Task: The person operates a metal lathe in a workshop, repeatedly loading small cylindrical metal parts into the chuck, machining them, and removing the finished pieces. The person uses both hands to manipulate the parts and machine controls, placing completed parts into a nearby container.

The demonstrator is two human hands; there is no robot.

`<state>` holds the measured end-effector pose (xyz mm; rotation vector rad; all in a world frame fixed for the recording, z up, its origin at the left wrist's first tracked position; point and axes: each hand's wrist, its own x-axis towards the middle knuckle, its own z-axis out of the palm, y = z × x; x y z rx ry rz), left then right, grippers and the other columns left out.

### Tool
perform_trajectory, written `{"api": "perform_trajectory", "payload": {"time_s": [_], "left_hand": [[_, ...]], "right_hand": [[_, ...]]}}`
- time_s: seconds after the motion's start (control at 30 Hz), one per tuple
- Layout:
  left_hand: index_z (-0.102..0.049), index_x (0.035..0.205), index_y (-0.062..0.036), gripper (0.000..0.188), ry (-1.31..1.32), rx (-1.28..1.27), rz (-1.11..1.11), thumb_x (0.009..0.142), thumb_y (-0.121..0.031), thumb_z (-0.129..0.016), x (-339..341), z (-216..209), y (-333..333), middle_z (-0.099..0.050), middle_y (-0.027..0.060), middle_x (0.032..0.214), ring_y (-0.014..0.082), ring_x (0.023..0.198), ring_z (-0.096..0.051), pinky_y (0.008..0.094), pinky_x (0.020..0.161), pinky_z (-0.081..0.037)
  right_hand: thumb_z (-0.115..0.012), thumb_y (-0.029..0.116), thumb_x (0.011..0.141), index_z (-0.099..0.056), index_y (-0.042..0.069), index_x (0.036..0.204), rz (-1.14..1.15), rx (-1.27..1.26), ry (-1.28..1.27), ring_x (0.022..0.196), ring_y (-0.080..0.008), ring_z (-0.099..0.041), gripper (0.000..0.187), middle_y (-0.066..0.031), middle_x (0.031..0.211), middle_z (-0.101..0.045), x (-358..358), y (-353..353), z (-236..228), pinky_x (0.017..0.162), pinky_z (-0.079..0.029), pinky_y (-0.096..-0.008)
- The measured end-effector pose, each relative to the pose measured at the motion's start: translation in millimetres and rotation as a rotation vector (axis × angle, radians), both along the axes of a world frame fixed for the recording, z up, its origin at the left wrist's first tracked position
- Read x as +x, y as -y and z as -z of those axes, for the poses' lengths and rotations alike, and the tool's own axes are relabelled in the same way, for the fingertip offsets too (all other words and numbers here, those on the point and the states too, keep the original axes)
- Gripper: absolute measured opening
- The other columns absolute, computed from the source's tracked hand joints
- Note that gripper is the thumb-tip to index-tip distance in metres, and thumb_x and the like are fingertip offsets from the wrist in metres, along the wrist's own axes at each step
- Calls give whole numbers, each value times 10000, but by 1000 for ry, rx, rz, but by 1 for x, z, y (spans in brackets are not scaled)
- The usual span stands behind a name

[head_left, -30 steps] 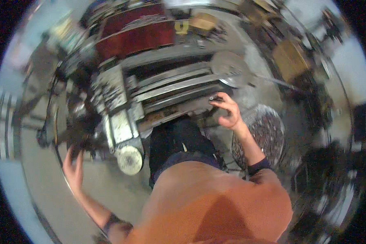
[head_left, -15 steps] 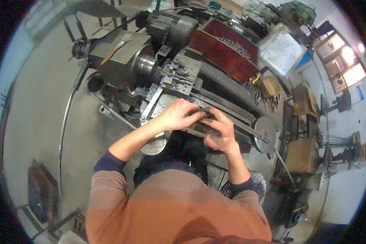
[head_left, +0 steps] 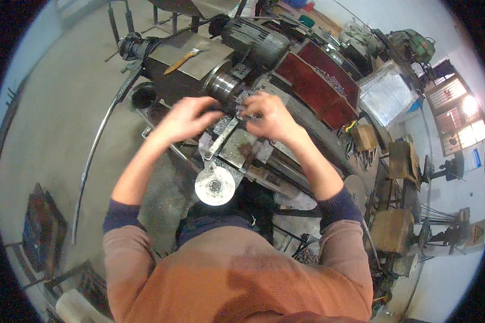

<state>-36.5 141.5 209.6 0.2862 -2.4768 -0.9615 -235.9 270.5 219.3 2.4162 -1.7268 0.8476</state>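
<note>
My left hand (head_left: 188, 119), blurred by motion, is at the front of a lathe's bright metal chuck (head_left: 222, 85). Its thumb and fingers curl around something dark that I cannot make out. To the right of the chuck, over the tool post area, my right hand (head_left: 272, 116) has its fingers bent inward. Whatever they grip is hidden or too small to name. Below my hands lies the flat metal carriage (head_left: 237, 149), with a round pale handwheel (head_left: 215, 185) nearest my body.
A brush (head_left: 181, 62) lies on the headstock (head_left: 191, 53). Behind the lathe stand a motor (head_left: 256, 40) and a dark red tray (head_left: 315, 86) with small metal parts. Hand tools and a small box (head_left: 365, 138) sit at right. A long bar (head_left: 94, 161) slants at left.
Both hands moved from over the bed, where they met around a small dark part, up toward the chuck, and are now apart. The view shifted, bringing the handwheel into full sight.
</note>
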Motion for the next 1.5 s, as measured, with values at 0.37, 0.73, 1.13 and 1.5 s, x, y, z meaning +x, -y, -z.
{"api": "perform_trajectory", "payload": {"time_s": [0.37, 0.73, 1.13, 1.5], "left_hand": [[-556, 1080, -57, 359, 470, -411, -954, 785, -261, -569, 260, 27, 96, -602, 151, 716, 310, 685, -586, 396, 638, -447], [-555, 903, -35, 275, 688, -398, -965, 744, -254, -610, 269, 97, 114, -588, 190, 814, 351, 789, -573, 443, 684, -460], [-572, 975, -54, 249, 896, -274, -1359, 763, -166, -507, 313, 98, 290, -595, 157, 1025, 311, 938, -579, 414, 759, -471], [-623, 927, -36, 237, 218, 115, -909, 738, -167, -564, 156, 180, 177, -631, 140, 905, 310, 876, -584, 409, 854, -435]], "right_hand": [[-609, 211, 517, -695, 89, 782, 442, 413, -161, 790, -291, -589, 304, -132, 753, -637, -15, 74, 23, 739, -472, -348], [-611, 209, 547, -658, 15, 748, 406, 545, 13, 685, -302, -619, 284, -193, 716, -614, -33, 94, 24, 659, -493, -356], [-598, 182, 548, -637, 7, 654, 411, 429, -14, 631, -337, -605, 208, -195, 657, -590, -20, 90, 18, 623, -496, -359], [-674, 229, 533, -651, 113, 801, 424, -130, -140, 878, -299, -514, 293, -83, 898, -597, -10, 16, 19, 866, -367, -424]]}}
